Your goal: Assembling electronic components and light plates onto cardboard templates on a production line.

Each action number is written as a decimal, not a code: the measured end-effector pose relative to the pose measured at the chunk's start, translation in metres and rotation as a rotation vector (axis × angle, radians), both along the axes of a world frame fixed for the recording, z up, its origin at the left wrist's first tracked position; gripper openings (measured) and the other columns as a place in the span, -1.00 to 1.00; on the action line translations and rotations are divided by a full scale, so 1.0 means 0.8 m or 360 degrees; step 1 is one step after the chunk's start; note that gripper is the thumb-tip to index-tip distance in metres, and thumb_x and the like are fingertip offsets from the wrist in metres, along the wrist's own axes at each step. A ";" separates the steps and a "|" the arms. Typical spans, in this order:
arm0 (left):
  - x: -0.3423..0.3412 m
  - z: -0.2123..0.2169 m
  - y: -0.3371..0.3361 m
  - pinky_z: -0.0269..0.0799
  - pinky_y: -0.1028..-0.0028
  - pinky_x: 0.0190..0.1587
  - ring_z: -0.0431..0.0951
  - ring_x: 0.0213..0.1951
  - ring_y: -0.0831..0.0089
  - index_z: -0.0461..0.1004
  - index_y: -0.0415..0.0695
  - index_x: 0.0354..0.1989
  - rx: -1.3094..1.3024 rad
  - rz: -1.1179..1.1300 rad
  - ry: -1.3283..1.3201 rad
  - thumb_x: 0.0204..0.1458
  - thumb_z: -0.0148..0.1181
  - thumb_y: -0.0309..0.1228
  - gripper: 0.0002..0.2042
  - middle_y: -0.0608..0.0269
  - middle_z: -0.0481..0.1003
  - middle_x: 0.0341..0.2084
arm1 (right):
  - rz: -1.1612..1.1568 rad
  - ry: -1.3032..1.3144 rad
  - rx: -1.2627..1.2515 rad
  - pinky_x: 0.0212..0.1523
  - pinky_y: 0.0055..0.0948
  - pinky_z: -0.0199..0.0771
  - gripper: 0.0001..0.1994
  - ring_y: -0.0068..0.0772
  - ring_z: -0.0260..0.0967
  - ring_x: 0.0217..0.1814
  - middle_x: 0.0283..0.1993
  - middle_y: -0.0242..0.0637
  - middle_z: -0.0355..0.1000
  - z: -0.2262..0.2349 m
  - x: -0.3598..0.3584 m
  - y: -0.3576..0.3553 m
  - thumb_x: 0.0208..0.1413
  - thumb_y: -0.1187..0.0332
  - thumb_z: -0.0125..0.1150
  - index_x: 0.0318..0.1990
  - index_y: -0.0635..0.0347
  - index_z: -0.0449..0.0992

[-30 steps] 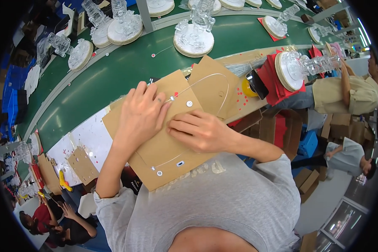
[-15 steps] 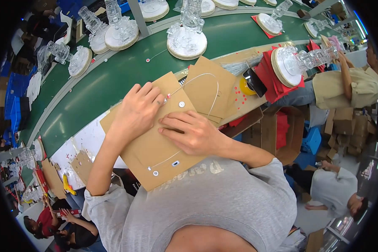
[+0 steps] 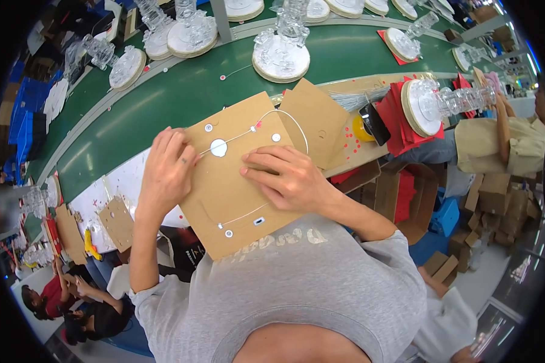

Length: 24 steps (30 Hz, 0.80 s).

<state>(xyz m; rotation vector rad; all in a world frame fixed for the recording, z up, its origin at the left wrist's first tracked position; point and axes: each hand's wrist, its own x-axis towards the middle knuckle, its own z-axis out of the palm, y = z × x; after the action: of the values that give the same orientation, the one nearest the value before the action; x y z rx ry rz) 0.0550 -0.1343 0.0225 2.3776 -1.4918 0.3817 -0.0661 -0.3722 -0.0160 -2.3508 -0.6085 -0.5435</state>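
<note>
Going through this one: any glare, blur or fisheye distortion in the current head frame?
Head view, centre: cardboard sheet, left hand and right hand look fairly sharp; head view, left: pale glare streaks on the green surface, whose far edge bows; head view, upper right: light strip looks blown out; head view, rim: black surround.

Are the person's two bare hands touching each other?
Apart. The head view shows a strip of the flat brown cardboard sheet between the bare left hand and the bare right hand.

Factory workshop, green conveyor belt (image 3: 163, 91), co-workers (image 3: 487, 144)
</note>
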 end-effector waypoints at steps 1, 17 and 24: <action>-0.005 -0.010 0.002 0.45 0.18 -0.05 0.49 -0.10 0.08 0.33 -0.28 -0.39 -0.0086 0.0069 0.0151 -0.08 0.31 -0.63 -0.79 0.05 0.40 -0.27 | -0.0003 0.0043 0.0012 0.00 -0.31 0.56 -0.71 -0.33 0.54 0.05 0.02 -0.34 0.58 0.003 0.002 0.001 -0.10 0.52 0.37 -0.14 0.15 0.68; 0.017 -0.064 0.029 0.46 0.16 0.12 0.51 0.00 -0.02 0.35 -0.34 -0.38 -0.0735 0.0014 0.0586 -0.03 0.22 -0.71 -0.86 -0.03 0.42 -0.18 | -0.0126 0.0046 0.0007 -0.13 -0.33 0.58 -0.74 -0.22 0.55 -0.11 -0.13 -0.29 0.59 0.046 0.068 0.029 -0.14 0.53 0.44 -0.21 0.16 0.71; -0.014 -0.093 -0.007 0.27 0.27 0.30 0.40 0.23 0.25 0.22 -0.26 0.34 -0.1745 0.0549 0.1533 0.20 0.00 -0.55 -0.51 0.03 0.36 0.23 | 0.0194 0.0368 0.0301 -0.32 -0.39 0.53 -0.79 -0.34 0.53 -0.33 -0.25 -0.25 0.60 0.010 0.124 0.047 -0.02 0.57 0.38 -0.19 0.17 0.73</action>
<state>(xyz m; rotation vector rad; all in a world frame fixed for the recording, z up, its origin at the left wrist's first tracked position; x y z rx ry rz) 0.0438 -0.1402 -0.0517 1.4743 -0.2577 0.0391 0.0330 -0.3348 -0.0083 -2.1426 -0.5627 -0.2568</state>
